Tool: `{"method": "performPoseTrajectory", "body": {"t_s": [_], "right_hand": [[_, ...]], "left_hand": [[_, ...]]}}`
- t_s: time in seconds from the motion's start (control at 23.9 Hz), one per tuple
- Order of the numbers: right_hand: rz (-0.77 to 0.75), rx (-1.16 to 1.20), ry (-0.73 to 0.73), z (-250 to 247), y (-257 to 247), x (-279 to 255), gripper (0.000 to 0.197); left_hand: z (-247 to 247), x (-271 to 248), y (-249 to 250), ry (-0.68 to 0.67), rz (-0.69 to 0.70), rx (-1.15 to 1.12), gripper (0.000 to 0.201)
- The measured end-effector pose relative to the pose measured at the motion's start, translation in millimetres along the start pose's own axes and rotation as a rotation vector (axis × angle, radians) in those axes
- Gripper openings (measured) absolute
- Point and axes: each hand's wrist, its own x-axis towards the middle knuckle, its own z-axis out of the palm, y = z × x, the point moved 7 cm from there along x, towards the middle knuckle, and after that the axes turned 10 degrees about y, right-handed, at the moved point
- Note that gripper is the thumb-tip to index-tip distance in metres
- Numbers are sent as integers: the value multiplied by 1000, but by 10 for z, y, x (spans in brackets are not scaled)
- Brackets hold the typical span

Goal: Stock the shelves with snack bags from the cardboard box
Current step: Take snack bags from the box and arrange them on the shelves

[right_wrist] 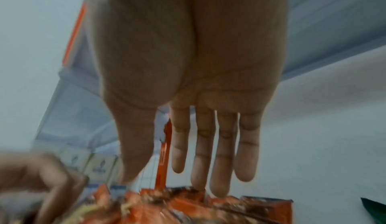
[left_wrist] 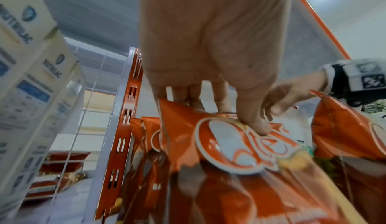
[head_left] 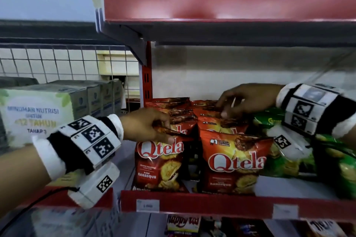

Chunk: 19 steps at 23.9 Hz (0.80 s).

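Two rows of red Qtela snack bags stand on the red-edged shelf (head_left: 212,204). My left hand (head_left: 163,131) pinches the top seam of the front left bag (head_left: 159,165); in the left wrist view the thumb of that hand (left_wrist: 250,112) presses the bag's front (left_wrist: 240,155) with the fingers behind it. My right hand (head_left: 229,108) reaches over the right row, and its straight fingers (right_wrist: 221,169) touch the tops of the rear bags (right_wrist: 188,201). In front of them stands another Qtela bag (head_left: 233,161). The cardboard box is out of view.
Green snack bags (head_left: 289,163) fill the shelf right of the red rows. Left, past a red upright (head_left: 146,79) and a wire grid (head_left: 67,61), stand milk cartons (head_left: 38,115). An upper red shelf (head_left: 212,2) overhangs closely. More goods (head_left: 183,224) sit on the shelf below.
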Motion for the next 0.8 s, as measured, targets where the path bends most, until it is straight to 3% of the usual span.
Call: {"method": "performPoseTrajectory", "body": {"t_s": [0.08, 0.25, 0.29, 0.42, 0.54, 0.63, 0.71, 0.8], "right_hand": [[-37, 104, 55, -149, -142, -271, 51], [-37, 14, -236, 213, -311, -698, 68], [-25, -48, -252, 319, -298, -734, 74], [48, -135, -129, 445, -179, -697, 79], [129, -134, -50, 480, -49, -658, 76], [161, -109, 17, 489, 4, -653, 77], [168, -76, 176, 461, 41, -683, 81], [197, -16, 390, 460, 123, -754, 86]], "left_hand": [[53, -28, 0, 49, 20, -20, 21], [128, -57, -47, 151, -20, -100, 16], [138, -83, -53, 190, -28, -71, 15], [177, -229, -100, 404, -88, 39, 32], [250, -519, -102, 612, -141, -166, 67], [416, -670, 7, 669, -23, -106, 65], [610, -759, 79, 669, 75, 13, 58], [693, -811, 19, 706, 5, -85, 70]]}}
